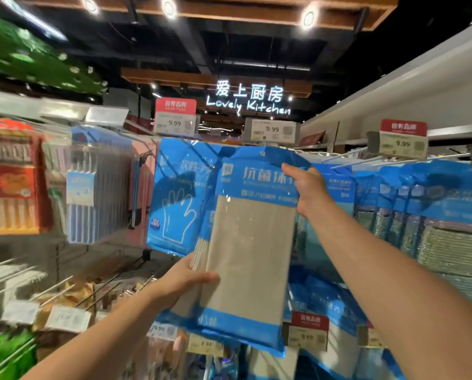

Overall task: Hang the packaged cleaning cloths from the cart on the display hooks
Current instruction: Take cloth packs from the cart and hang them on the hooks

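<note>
A flat blue pack with a beige cleaning cloth (252, 248) is held up in front of the display, its top edge just under the 9.99 price tag (271, 130). My right hand (310, 189) pinches the pack's upper right corner. My left hand (186, 281) grips its lower left edge, where at least one more pack shows behind it. The hook itself is hidden by the pack's header. The cart is out of view.
A blue glove pack (178, 196) hangs directly to the left. Several blue sponge packs (432, 207) hang to the right under bare hook rods (366, 157). Grey and pink cloths (103, 187) hang further left. Lower hooks (100, 292) and price tags stick out below.
</note>
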